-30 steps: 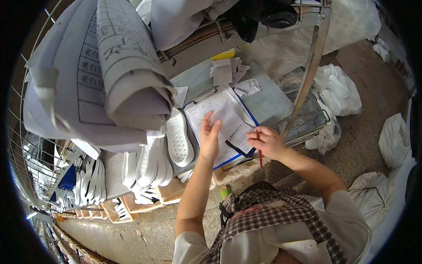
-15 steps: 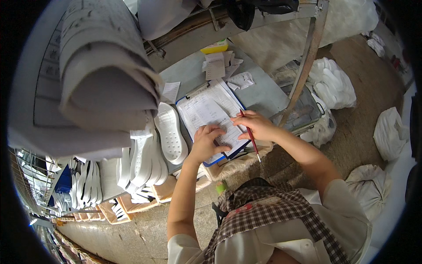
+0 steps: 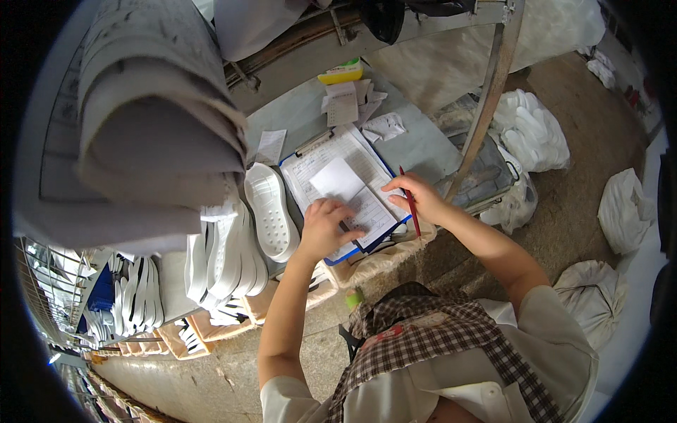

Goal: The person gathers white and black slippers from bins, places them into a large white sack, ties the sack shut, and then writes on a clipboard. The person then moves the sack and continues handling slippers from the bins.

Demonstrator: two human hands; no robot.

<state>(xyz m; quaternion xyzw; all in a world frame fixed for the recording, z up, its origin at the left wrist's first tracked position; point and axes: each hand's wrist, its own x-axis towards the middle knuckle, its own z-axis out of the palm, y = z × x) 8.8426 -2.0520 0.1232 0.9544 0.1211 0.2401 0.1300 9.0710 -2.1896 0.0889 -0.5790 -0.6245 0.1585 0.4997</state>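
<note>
The left hand (image 3: 326, 227) lies over the left side of a small notepad (image 3: 374, 213), its fingers bent and the thumb set apart from them; whether it pinches the pad's edge or only presses on it, I cannot tell. The right hand (image 3: 424, 200) is closed around a slim red pen (image 3: 415, 223), which stands out above and below the fingers beside the pad's right edge. The notepad rests on the lower part of a blue clipboard (image 3: 328, 261), with a blank white leaf (image 3: 338, 178) at its upper end and a page of lines and marks below. Larger printed sheets (image 3: 361, 146) lie under it, beneath the metal clip (image 3: 314, 143). The clipboard sits on a grey table (image 3: 430, 144). Beyond its top are loose paper slips (image 3: 343, 106), a crumpled paper (image 3: 385, 127) and a yellow packet (image 3: 341, 72); another slip (image 3: 271, 146) lies to the left. Just left of the clipboard is a white shoe sole (image 3: 271, 211) with round holes, next to a row of similar soles (image 3: 233, 257). A large paper roll (image 3: 155, 134) fills the upper left. Right of the table, past a slanting metal post (image 3: 488, 99), bags of white items (image 3: 530, 130) stand on the floor.
</note>
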